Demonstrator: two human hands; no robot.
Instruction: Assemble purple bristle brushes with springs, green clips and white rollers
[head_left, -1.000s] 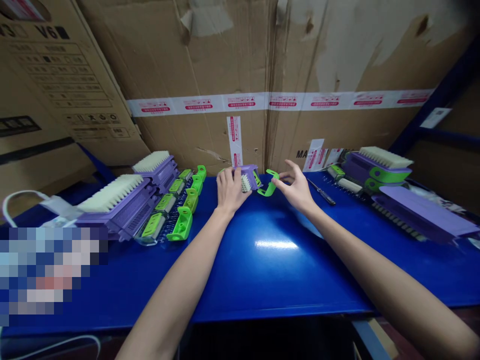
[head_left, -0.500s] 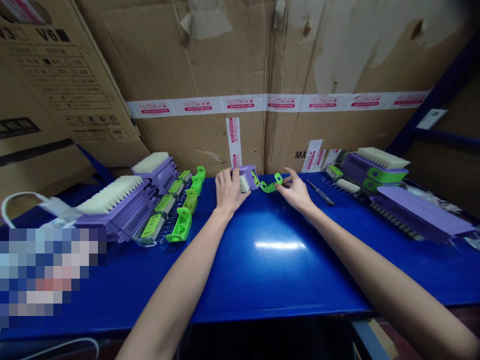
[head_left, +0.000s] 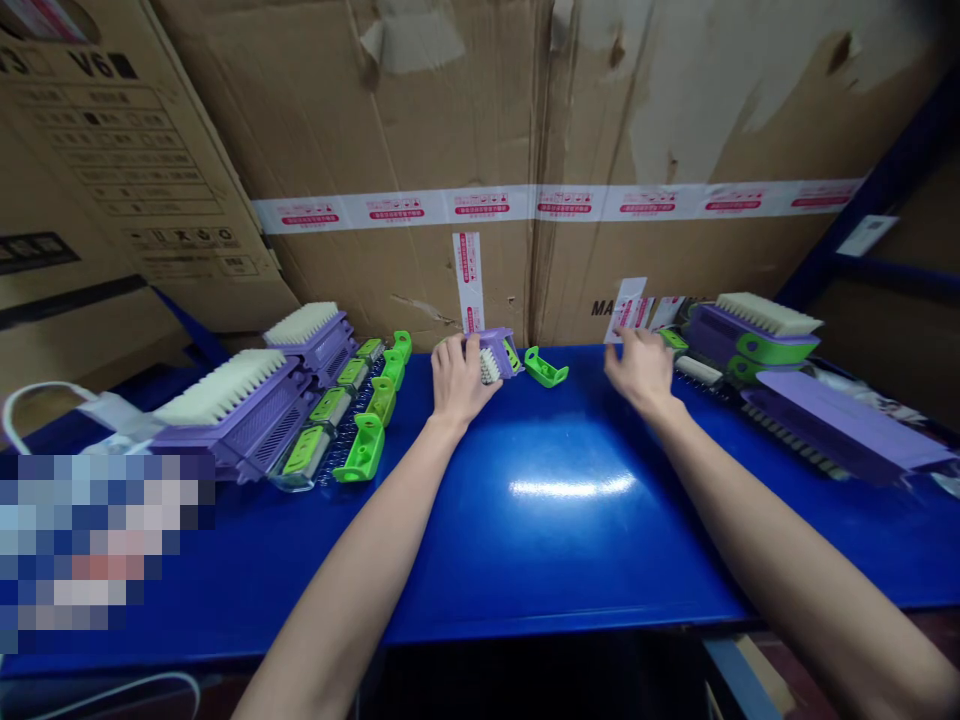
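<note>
Blue and glossy, the worktop (head_left: pixel 555 575) is marked by a pale patch of reflected light (head_left: pixel 574 487) behind its near edge. Towards the left edge, bright green U-shaped plastic brackets (head_left: pixel 365 452) are set out in a row running away to the far edge. Beside them, on the left, a matching row is formed by small green-faced blocks in clear casings (head_left: pixel 304 452), and next to these are placed purple ribbed plastic housings topped with cream bristles (head_left: pixel 247 435). Near the right edge, a flat-backed purple plastic housing (head_left: pixel 862 420) is seen with bristles underneath.

Closer to the middle of the far edge, a small purple plastic unit with white bristles (head_left: pixel 491 357) is gripped in the left hand (head_left: pixel 455 380), its fingers closed over the top. Just right of that unit, a single green plastic bracket (head_left: pixel 546 369) is left lying untouched on the worktop. The right hand (head_left: pixel 641 370) is held well to the right of it, fingers bent downward; whether anything is grasped beneath them cannot be told. Behind everything, brown cardboard (head_left: pixel 420 130) is banded with white-and-red printed tape (head_left: pixel 517 205).
</note>
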